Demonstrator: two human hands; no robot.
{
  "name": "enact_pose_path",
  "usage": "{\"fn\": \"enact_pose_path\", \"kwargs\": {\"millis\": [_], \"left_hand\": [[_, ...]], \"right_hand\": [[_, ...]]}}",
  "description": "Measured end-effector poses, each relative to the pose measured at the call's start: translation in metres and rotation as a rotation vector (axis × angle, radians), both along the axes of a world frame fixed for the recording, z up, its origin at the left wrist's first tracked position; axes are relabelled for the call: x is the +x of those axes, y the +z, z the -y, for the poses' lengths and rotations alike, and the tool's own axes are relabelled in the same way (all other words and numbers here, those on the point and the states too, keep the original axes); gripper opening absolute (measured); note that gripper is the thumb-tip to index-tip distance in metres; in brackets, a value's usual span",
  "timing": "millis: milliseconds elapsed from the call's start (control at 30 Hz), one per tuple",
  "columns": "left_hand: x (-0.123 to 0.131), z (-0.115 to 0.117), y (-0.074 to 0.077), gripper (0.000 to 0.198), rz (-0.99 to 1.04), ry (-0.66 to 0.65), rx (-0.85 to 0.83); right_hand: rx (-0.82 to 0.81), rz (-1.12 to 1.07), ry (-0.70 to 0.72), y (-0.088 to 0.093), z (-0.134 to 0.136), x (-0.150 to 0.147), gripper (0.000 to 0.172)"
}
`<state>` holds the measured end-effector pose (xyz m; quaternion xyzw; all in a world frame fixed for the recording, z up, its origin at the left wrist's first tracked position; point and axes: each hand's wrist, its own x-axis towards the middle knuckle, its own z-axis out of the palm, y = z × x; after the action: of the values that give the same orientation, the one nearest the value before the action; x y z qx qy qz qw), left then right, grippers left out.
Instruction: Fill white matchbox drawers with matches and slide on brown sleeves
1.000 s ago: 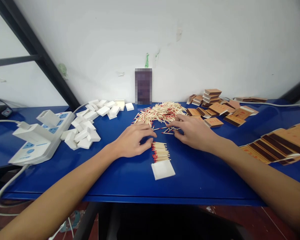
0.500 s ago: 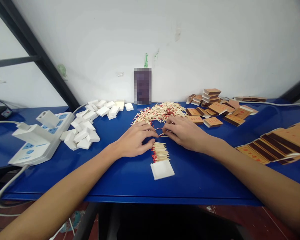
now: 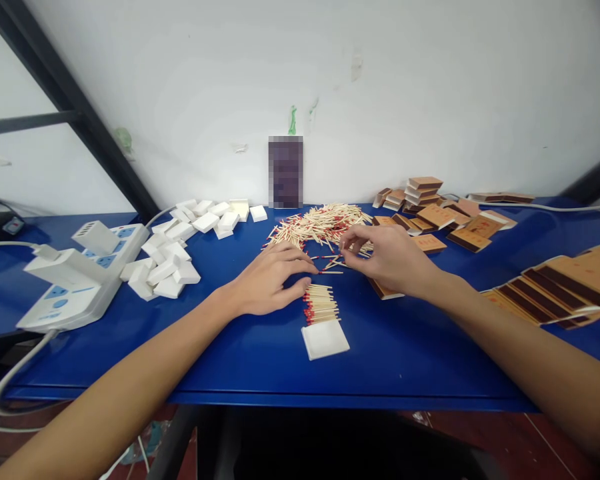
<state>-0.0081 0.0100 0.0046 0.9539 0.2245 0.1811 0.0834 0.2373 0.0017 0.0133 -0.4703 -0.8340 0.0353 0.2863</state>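
Observation:
My left hand rests on the table with its fingers stretched out and the thumb apart, beside a row of red-headed matches. The row lies close behind a white matchbox tray. My right hand hovers over the right side of the heap of matches, thumb and index finger brought together. Whatever is between those fingertips is too small to make out. A few loose matches lie between the two hands. Partly under my right hand sits a brown matchbox sleeve.
White matchbox trays are piled at left, near a white power strip with plugs and cables. Brown matchbox sleeves lie heaped at back right. Flattened sleeves overlap at far right. A blurred dark panel stands against the wall.
My right hand has moved right and slightly up, away from the loose matches, which now show more fully. A sleeve under it has come into view. My left hand has stayed in place.

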Motion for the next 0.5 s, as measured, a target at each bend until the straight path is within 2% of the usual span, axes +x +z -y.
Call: {"fn": "enact_pose_path", "kwargs": {"millis": [133, 333, 500], "left_hand": [[0.0026, 0.0033, 0.0008, 0.04, -0.038, -0.02, -0.023], [0.0096, 0.0068, 0.0027, 0.048, -0.167, -0.039, -0.044], [0.0054, 0.0051, 0.0031, 0.045, -0.14, -0.027, -0.041]], "right_hand": [[-0.096, -0.039, -0.006, 0.0036, 0.0023, -0.0004, 0.004], [-0.081, 0.064, 0.017, 0.0055, 0.0004, 0.0039, 0.013], [-0.087, 0.139, 0.093, 0.0015, -0.0007, 0.0063, 0.016]]}}
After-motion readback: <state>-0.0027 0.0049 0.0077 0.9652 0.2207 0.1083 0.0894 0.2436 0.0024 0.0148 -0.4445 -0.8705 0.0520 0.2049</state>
